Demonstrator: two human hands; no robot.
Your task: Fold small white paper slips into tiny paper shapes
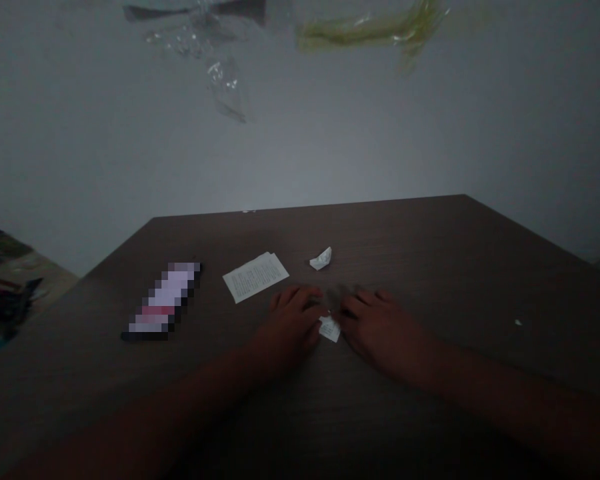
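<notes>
A small piece of printed paper lies low over the table between my hands, partly covered by fingers. My left hand grips its left side, with the thumb and forefinger at the edge and the other fingers bent over the tabletop. From the other side my right hand has its fingertips on the paper's right edge. Just beyond my fingers sits a small folded white paper, shaped like a little boat. A flat printed sheet rests to the left of it, past my left hand.
A phone with a blurred-out screen lies on the left of the brown table. A white scrap is at the right. Behind stands a pale wall with clear and yellow tape. Blurred items show at the far left.
</notes>
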